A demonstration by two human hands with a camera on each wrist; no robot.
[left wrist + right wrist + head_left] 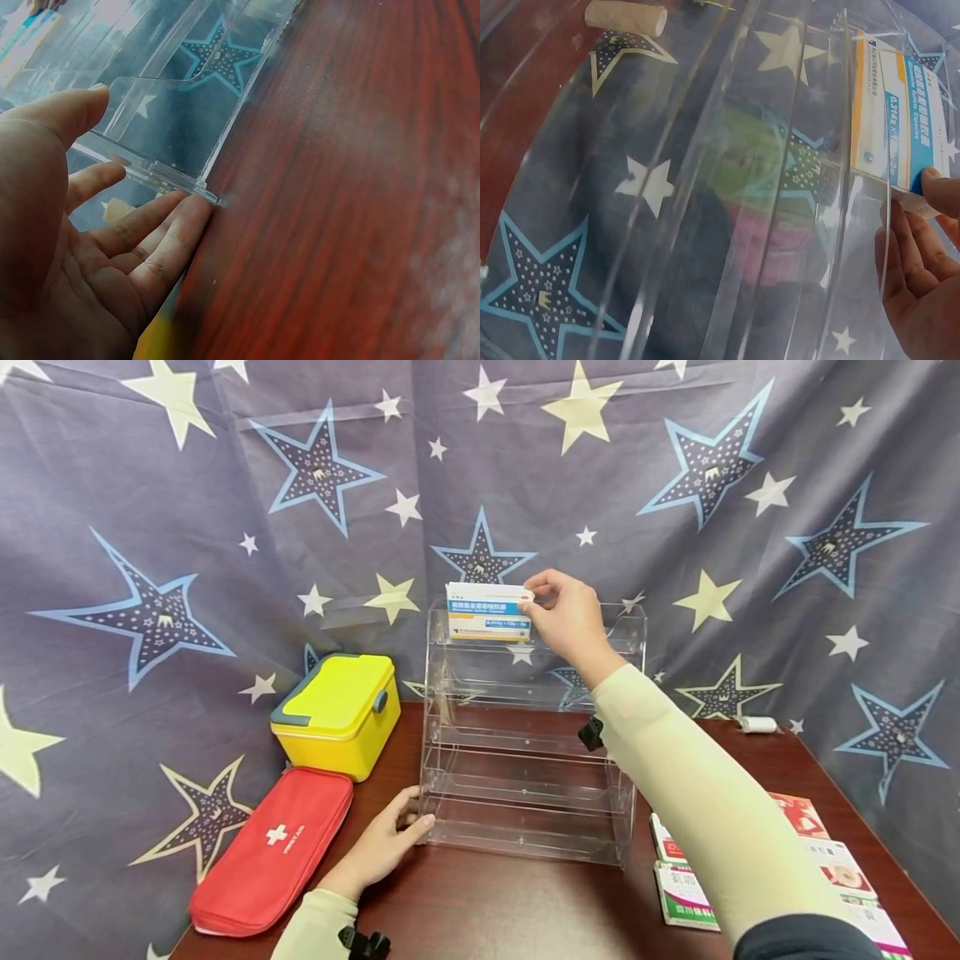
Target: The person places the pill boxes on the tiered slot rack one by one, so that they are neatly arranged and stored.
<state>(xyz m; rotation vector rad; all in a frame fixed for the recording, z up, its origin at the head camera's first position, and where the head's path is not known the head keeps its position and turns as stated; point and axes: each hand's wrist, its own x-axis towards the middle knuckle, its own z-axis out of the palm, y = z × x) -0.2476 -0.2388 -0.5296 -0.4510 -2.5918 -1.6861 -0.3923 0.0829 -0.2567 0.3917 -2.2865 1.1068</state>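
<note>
A clear acrylic tiered rack [525,793] stands on the dark wooden table [487,910]. My right hand [558,606] pinches the right end of a white and blue medicine box [487,610] at the rack's top tier; in the right wrist view the box [904,112] sits behind the clear wall, held by my fingertips [937,184]. My left hand [390,843] rests with straight fingers against the rack's lower left corner [187,184], thumb on its side wall.
A yellow lidded case [337,710] and a red first-aid pouch [273,852] lie left of the rack. Several medicine boxes [682,885] sit at the right front. A small white roll [757,724] lies at the back right. Star-patterned cloth hangs behind.
</note>
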